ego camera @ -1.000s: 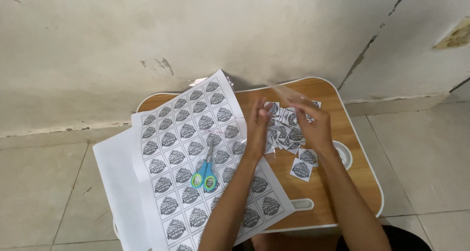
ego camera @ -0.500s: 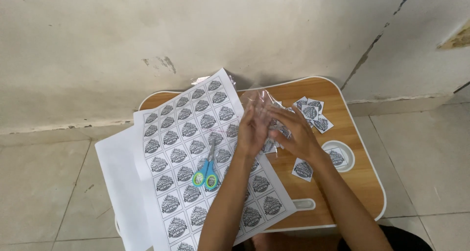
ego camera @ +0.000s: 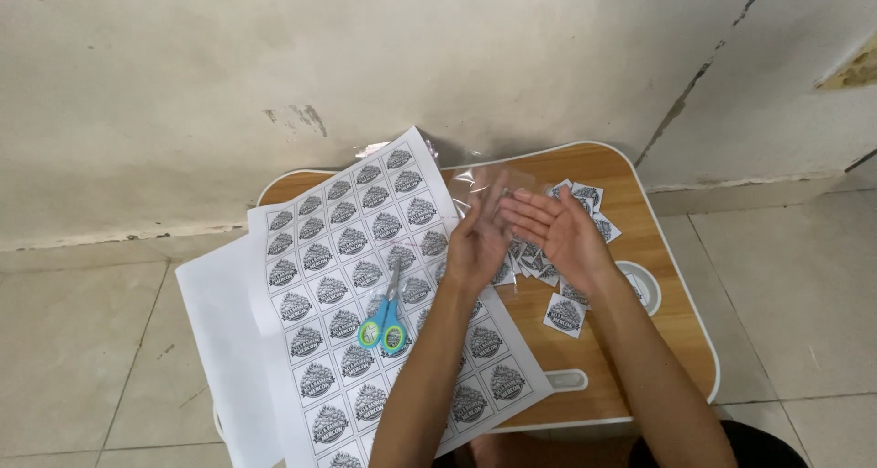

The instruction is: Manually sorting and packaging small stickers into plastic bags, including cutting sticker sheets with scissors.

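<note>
Wooden lap table point(ego camera: 671, 340), white-rimmed, stands on the tiled floor point(ego camera: 795, 294) against a stained wall point(ego camera: 365, 57). Both hands are raised over its far middle. The left hand point(ego camera: 480, 240) is held edge-up, its fingers straight and pointing away toward the wall, and it seems to touch a clear plastic bag point(ego camera: 484, 183) that stands crumpled just beyond the fingertips; whether it pinches the bag cannot be told. The right hand point(ego camera: 559, 231) lies just to the right, palm up, fingers spread and pointing left toward the other hand, holding nothing. The two are close but not pressed together.

Under and beyond the right hand lies a loose heap of cut square labels point(ego camera: 585, 199), each with a black-and-white emblem; one more label point(ego camera: 564, 315) lies alone nearer, beside the right forearm. A round cup recess point(ego camera: 639, 283) sits at the table's right side, and a slot handle point(ego camera: 564, 379) is set in the near edge.

To the left, a printed sheet point(ego camera: 347, 276) of uncut labels in rows overlaps a blank white sheet point(ego camera: 219, 322) that overhangs the table. Blue-and-green scissors point(ego camera: 385, 317) rest on the printed sheet, blades pointing far.
</note>
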